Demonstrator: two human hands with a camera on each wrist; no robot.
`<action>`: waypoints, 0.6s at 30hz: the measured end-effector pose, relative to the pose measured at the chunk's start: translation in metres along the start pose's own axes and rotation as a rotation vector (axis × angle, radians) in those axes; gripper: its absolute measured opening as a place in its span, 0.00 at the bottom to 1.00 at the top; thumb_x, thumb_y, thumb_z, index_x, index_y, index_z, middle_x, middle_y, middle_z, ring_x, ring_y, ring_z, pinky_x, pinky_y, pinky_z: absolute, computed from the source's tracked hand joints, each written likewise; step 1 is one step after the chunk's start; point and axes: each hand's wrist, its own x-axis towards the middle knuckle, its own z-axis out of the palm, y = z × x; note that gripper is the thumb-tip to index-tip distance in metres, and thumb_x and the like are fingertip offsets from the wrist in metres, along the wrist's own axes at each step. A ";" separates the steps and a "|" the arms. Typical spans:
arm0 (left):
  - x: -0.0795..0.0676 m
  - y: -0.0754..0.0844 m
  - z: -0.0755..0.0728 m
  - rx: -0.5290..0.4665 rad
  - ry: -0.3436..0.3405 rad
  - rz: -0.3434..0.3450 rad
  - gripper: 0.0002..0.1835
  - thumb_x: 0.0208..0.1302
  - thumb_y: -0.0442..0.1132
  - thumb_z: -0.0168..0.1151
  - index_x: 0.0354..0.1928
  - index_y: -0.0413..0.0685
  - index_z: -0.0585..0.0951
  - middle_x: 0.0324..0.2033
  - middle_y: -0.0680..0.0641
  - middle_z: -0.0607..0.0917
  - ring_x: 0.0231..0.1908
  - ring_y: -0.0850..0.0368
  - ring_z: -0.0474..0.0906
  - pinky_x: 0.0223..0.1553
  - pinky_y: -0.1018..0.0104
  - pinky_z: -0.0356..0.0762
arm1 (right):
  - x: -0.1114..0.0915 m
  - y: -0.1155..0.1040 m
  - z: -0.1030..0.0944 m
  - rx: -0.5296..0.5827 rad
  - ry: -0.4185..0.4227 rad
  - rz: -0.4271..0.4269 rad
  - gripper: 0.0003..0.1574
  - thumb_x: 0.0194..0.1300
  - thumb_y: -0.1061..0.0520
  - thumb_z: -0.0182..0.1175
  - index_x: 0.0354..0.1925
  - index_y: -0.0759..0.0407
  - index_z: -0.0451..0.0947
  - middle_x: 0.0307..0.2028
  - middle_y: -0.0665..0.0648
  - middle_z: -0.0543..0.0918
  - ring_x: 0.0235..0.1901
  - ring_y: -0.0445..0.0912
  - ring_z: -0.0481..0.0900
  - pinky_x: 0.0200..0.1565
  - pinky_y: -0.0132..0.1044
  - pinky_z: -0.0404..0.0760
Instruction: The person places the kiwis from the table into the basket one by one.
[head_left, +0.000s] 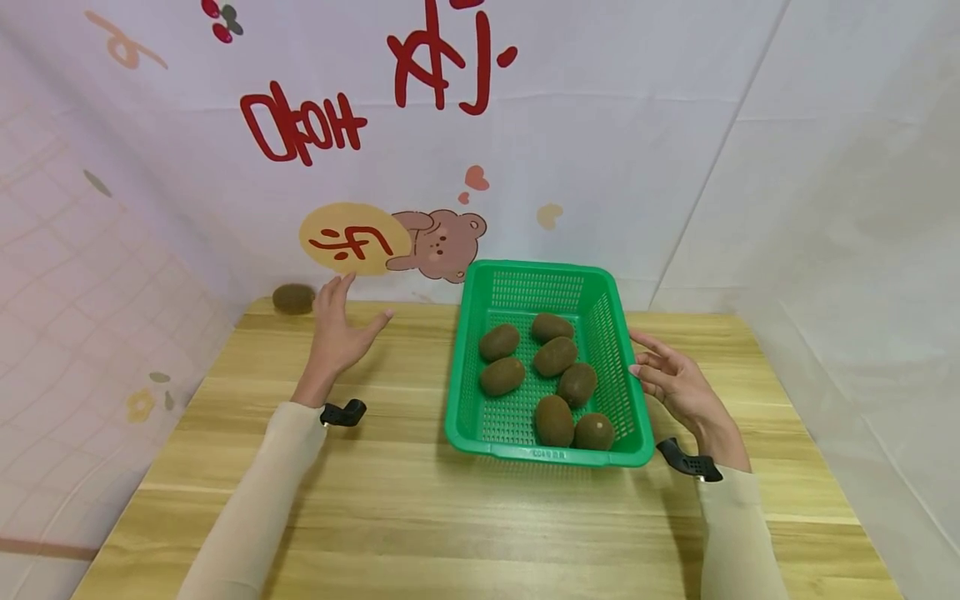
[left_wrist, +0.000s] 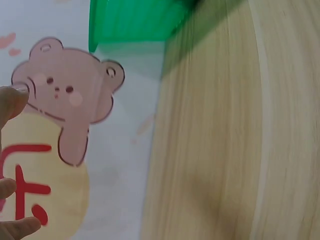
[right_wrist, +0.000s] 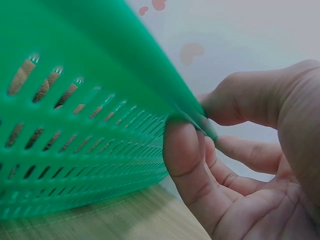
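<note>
A green plastic basket with perforated walls holds several brown kiwis. At its right side, my right hand pinches the rim; in the right wrist view, the fingertips press the outside just under the rim's edge. My left hand is over the back left of the table, thumb and fingers spread wide with nothing between them. Just left of its fingers, a single kiwi lies at the table's back left corner. The left wrist view catches only a few left fingertips at its edge.
The wooden table meets a white printed cloth hung along the back, with a bear drawing and red characters on it. More pale cloth hangs at the left and right sides. Each wrist wears a black strap-on camera mount.
</note>
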 end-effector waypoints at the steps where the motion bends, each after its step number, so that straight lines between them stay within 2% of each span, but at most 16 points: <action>1: 0.000 -0.003 -0.001 0.002 0.004 -0.010 0.51 0.64 0.59 0.69 0.82 0.56 0.53 0.79 0.36 0.49 0.79 0.36 0.40 0.71 0.25 0.53 | 0.000 0.000 0.000 -0.002 0.001 0.001 0.46 0.74 0.63 0.61 0.81 0.59 0.51 0.46 0.51 0.76 0.36 0.36 0.78 0.39 0.25 0.83; 9: 0.007 -0.023 -0.013 0.021 0.064 -0.077 0.53 0.63 0.58 0.70 0.82 0.53 0.51 0.80 0.36 0.47 0.79 0.37 0.37 0.71 0.26 0.54 | 0.000 0.000 0.001 -0.020 0.006 0.003 0.46 0.74 0.63 0.61 0.81 0.59 0.50 0.46 0.51 0.76 0.36 0.36 0.78 0.39 0.25 0.82; 18: 0.013 -0.052 -0.027 0.007 0.074 -0.179 0.55 0.65 0.61 0.66 0.83 0.53 0.47 0.80 0.36 0.47 0.79 0.36 0.41 0.73 0.31 0.54 | 0.000 0.000 0.000 -0.023 0.001 0.000 0.46 0.74 0.63 0.60 0.81 0.59 0.50 0.46 0.51 0.75 0.36 0.35 0.77 0.39 0.25 0.82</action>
